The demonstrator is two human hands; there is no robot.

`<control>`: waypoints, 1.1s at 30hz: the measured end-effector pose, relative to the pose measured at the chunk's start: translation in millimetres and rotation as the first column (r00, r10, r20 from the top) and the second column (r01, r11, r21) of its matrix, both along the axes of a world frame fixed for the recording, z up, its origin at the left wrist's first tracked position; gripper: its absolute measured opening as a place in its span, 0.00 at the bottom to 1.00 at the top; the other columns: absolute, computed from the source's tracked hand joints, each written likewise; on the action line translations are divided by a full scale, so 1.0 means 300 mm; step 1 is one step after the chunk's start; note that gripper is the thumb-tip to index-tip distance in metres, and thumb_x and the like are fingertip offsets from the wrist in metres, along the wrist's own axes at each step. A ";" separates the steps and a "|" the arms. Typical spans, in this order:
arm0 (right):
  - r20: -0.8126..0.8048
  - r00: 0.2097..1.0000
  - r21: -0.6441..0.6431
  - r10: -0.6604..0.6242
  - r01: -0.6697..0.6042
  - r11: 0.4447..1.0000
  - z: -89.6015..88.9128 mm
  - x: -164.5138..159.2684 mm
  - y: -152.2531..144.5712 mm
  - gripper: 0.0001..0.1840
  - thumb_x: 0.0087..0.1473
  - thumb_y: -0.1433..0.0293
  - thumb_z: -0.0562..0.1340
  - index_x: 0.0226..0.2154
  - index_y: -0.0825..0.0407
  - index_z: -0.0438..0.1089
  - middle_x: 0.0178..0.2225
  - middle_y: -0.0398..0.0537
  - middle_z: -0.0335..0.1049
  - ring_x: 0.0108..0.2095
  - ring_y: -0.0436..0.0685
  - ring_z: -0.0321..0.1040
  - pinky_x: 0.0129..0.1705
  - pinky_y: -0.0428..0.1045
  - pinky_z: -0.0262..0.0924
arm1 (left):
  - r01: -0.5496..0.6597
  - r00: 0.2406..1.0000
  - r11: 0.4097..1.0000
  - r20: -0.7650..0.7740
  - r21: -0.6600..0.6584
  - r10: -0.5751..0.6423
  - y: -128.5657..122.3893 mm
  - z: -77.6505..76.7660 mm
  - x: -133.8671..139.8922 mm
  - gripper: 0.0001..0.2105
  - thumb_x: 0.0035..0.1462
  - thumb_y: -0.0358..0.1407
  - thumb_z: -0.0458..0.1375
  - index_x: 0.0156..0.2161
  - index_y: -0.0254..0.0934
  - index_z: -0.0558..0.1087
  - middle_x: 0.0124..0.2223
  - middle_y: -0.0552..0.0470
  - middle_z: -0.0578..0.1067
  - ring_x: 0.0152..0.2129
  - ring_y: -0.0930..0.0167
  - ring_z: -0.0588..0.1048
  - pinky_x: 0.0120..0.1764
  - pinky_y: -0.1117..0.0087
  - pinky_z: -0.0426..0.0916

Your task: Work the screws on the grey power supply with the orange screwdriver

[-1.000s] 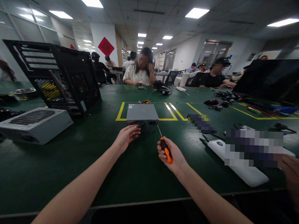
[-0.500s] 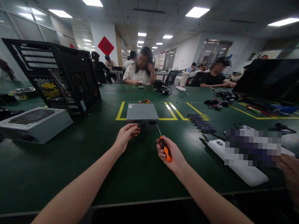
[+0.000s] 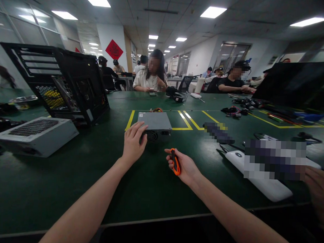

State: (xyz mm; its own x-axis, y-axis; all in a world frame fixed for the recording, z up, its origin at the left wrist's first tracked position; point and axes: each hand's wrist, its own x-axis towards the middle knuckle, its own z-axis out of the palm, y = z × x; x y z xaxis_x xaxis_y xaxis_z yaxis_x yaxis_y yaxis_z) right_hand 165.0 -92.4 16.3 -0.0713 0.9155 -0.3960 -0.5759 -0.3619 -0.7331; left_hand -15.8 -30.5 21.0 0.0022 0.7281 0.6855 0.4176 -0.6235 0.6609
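Note:
A grey computer power supply lies in front of me on the green table, its dark fan face towards me and coloured wires at its back. My left hand is on its left front corner, fingers over the top edge and thumb at the front, gripping it. Closer to me and a little to the right, my right hand is closed around an orange and black screwdriver. The handle shows clearly; I cannot make out the shaft. The screwdriver is apart from the power supply.
To the left stand a black computer case and a second power supply. A white power strip lies at right, beside another person's hand. Cables and a monitor are farther right. A person sits opposite.
My left hand has turned and closed onto the power supply's left corner. My right hand has drawn the screwdriver back from the power supply's front and tilted it.

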 end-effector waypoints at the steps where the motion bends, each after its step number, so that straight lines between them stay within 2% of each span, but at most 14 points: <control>1: 0.009 1.000 -0.006 -0.008 0.008 1.000 -0.001 0.001 0.004 0.12 0.57 0.69 0.51 0.31 0.57 0.66 0.21 0.46 0.64 0.18 0.45 0.59 0.17 0.39 0.56 | -0.020 0.994 0.999 -0.107 0.033 0.024 0.009 0.001 -0.001 0.18 0.52 0.29 0.56 0.48 0.46 0.68 0.55 0.53 0.65 0.56 0.67 0.56 0.57 0.65 0.46; 4: 0.046 0.998 0.006 -0.047 0.047 0.999 -0.011 0.004 0.014 0.05 0.52 0.71 0.57 0.27 0.56 0.64 0.21 0.44 0.64 0.18 0.44 0.59 0.15 0.38 0.53 | -0.094 0.907 0.993 -0.405 0.078 0.117 0.042 -0.008 -0.007 0.18 0.56 0.32 0.51 0.53 0.45 0.63 0.56 0.51 0.65 0.56 0.66 0.57 0.56 0.60 0.47; 7: 0.084 0.994 0.035 -0.072 0.069 0.997 -0.018 0.001 0.014 0.05 0.49 0.74 0.60 0.25 0.56 0.63 0.21 0.43 0.64 0.19 0.43 0.59 0.16 0.38 0.54 | -0.182 0.805 0.973 -0.547 0.141 0.230 0.058 -0.017 -0.017 0.16 0.59 0.34 0.48 0.52 0.45 0.63 0.54 0.52 0.67 0.53 0.67 0.61 0.51 0.59 0.53; 11: 0.117 0.992 0.053 -0.048 0.042 0.998 -0.013 -0.006 0.000 0.07 0.52 0.72 0.58 0.24 0.56 0.63 0.22 0.44 0.65 0.19 0.43 0.59 0.18 0.39 0.56 | -0.252 0.768 0.947 -0.553 0.201 0.322 0.050 -0.014 -0.030 0.13 0.59 0.35 0.49 0.49 0.45 0.65 0.52 0.52 0.69 0.49 0.66 0.64 0.46 0.59 0.55; 16: 0.125 0.991 0.074 0.038 -0.047 0.996 -0.006 -0.008 -0.006 0.14 0.57 0.67 0.51 0.29 0.58 0.67 0.23 0.46 0.66 0.20 0.45 0.62 0.20 0.40 0.58 | -0.321 0.763 0.919 -0.511 0.230 0.395 0.053 -0.017 -0.054 0.10 0.58 0.36 0.50 0.45 0.44 0.67 0.48 0.52 0.71 0.45 0.64 0.66 0.44 0.59 0.57; 21: 0.056 0.997 0.047 0.049 -0.052 0.998 -0.017 -0.007 0.012 0.14 0.57 0.67 0.51 0.29 0.57 0.66 0.21 0.46 0.65 0.18 0.44 0.58 0.16 0.39 0.52 | -0.279 0.789 0.927 -0.490 0.252 0.371 0.076 -0.032 -0.069 0.10 0.57 0.36 0.52 0.44 0.42 0.68 0.47 0.52 0.72 0.43 0.65 0.66 0.41 0.62 0.61; 27: 0.095 0.995 0.050 -0.006 0.001 0.999 -0.020 -0.006 0.005 0.05 0.50 0.72 0.59 0.26 0.56 0.64 0.23 0.44 0.66 0.20 0.45 0.61 0.19 0.39 0.56 | -0.201 0.829 0.932 -0.455 0.301 0.326 0.099 -0.044 -0.078 0.10 0.57 0.33 0.52 0.44 0.41 0.69 0.46 0.50 0.71 0.44 0.66 0.66 0.44 0.62 0.62; 29: 0.108 0.994 0.050 0.004 -0.009 0.999 -0.012 -0.011 -0.003 0.05 0.51 0.72 0.58 0.26 0.56 0.64 0.23 0.45 0.66 0.21 0.45 0.63 0.21 0.40 0.59 | -0.196 0.820 0.928 -0.467 0.317 0.332 0.096 -0.043 -0.078 0.11 0.57 0.33 0.52 0.45 0.41 0.69 0.46 0.50 0.72 0.44 0.66 0.66 0.45 0.62 0.62; 33: 0.074 0.995 -0.003 0.070 -0.070 0.998 0.007 -0.020 -0.011 0.13 0.58 0.69 0.50 0.29 0.58 0.66 0.24 0.49 0.67 0.21 0.47 0.64 0.23 0.42 0.62 | -0.168 0.749 0.917 -0.558 0.361 0.356 0.070 -0.038 -0.058 0.15 0.58 0.29 0.48 0.49 0.44 0.67 0.50 0.52 0.70 0.50 0.65 0.64 0.52 0.56 0.55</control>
